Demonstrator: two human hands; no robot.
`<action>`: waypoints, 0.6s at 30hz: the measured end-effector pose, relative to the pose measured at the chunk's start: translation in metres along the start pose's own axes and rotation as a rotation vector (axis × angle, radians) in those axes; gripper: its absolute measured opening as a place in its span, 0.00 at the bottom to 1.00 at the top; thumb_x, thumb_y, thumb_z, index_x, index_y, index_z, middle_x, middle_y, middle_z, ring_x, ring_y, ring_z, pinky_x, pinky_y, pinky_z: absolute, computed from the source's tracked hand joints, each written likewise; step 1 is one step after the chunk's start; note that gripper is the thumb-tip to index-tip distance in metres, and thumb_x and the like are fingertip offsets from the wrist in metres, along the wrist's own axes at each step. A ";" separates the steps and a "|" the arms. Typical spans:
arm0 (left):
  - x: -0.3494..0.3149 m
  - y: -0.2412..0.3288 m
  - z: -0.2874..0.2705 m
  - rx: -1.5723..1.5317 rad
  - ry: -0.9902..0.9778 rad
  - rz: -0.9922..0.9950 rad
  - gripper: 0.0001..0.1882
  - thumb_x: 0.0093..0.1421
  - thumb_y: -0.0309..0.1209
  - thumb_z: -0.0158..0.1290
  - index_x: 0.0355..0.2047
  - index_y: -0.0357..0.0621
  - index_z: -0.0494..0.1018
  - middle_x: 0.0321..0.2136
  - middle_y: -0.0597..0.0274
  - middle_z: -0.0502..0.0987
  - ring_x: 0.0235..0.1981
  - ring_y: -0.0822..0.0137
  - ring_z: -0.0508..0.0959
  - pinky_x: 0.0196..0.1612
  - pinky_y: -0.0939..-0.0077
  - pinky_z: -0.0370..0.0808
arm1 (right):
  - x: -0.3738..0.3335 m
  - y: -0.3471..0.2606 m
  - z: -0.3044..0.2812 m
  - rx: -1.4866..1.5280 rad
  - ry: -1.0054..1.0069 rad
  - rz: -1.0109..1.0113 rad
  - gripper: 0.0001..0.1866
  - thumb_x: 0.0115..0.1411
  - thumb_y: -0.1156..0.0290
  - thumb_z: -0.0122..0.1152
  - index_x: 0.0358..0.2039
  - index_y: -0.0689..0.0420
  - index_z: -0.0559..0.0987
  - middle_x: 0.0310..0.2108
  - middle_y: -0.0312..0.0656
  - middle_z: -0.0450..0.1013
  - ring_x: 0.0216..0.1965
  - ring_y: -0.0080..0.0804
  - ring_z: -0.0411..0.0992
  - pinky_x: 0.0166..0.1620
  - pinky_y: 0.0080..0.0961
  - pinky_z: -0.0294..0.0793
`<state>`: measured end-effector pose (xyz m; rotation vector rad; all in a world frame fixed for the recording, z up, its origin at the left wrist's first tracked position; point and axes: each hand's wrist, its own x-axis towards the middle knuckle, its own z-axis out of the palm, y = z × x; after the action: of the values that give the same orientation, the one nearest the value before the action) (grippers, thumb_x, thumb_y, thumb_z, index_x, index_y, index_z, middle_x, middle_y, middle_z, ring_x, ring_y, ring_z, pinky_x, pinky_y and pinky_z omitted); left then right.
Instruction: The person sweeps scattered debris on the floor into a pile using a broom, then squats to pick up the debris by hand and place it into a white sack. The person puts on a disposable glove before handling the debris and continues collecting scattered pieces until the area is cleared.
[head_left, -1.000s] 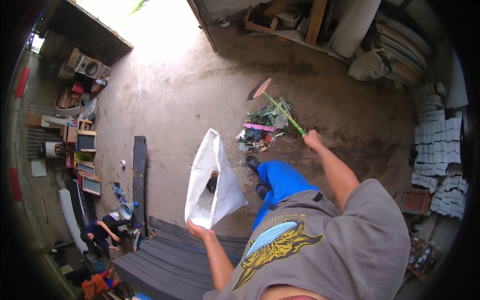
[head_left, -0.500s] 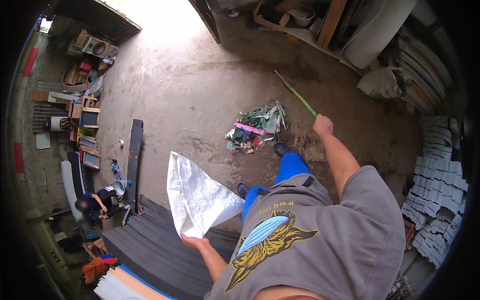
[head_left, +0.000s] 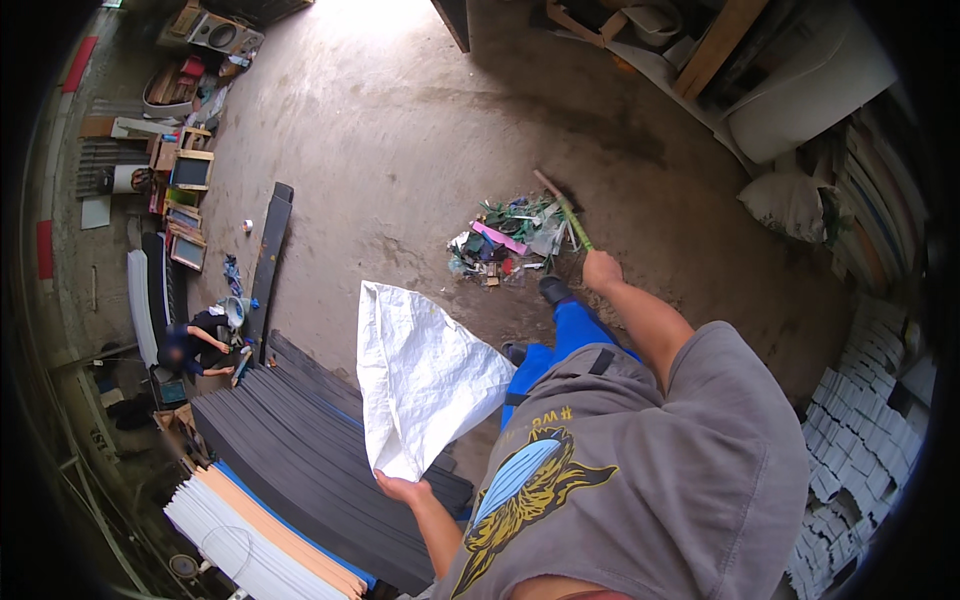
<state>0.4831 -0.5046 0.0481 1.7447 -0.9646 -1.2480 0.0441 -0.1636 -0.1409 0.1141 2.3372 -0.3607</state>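
Grey printed T-shirt (head_left: pixel 680 450), bright blue trousers (head_left: pixel 578 325)

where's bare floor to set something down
Bare floor lies between the dark plank and the debris pile, beyond the white bag, and between the right hand and the pale sack. Crowded: the framed boards at left and the stacked dark sheets.

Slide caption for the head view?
Left hand holds a white sack, right hand a green-handled broom beside a scrap pile.
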 end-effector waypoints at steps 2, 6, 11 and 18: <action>-0.009 -0.008 0.002 -0.050 -0.017 -0.012 0.31 0.70 0.45 0.44 0.63 0.31 0.61 0.60 0.45 0.67 0.59 0.46 0.72 0.59 0.51 0.71 | -0.016 0.002 -0.009 -0.018 -0.003 -0.009 0.16 0.62 0.72 0.48 0.43 0.63 0.82 0.45 0.60 0.78 0.49 0.56 0.77 0.52 0.50 0.77; -0.027 -0.018 0.002 -0.031 -0.040 -0.006 0.29 0.69 0.43 0.45 0.60 0.29 0.63 0.58 0.42 0.68 0.56 0.46 0.74 0.56 0.52 0.74 | -0.033 0.022 -0.047 -0.116 0.008 -0.034 0.16 0.64 0.72 0.48 0.44 0.62 0.81 0.43 0.59 0.79 0.47 0.56 0.78 0.50 0.49 0.78; -0.043 -0.031 0.005 0.063 -0.041 0.027 0.29 0.69 0.42 0.45 0.59 0.27 0.63 0.58 0.41 0.68 0.56 0.47 0.74 0.56 0.55 0.75 | 0.011 0.048 -0.060 -0.182 0.151 -0.052 0.16 0.66 0.70 0.46 0.47 0.61 0.79 0.41 0.57 0.80 0.45 0.55 0.80 0.47 0.49 0.80; -0.042 -0.037 0.001 0.078 -0.062 0.043 0.29 0.69 0.42 0.46 0.58 0.25 0.63 0.56 0.40 0.69 0.54 0.49 0.75 0.55 0.58 0.75 | 0.048 -0.011 -0.024 -0.199 0.104 -0.134 0.16 0.64 0.73 0.47 0.39 0.64 0.83 0.42 0.57 0.80 0.46 0.54 0.80 0.49 0.48 0.80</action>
<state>0.4772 -0.4520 0.0306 1.7445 -1.0939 -1.2582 -0.0082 -0.1683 -0.1561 -0.1229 2.4758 -0.1889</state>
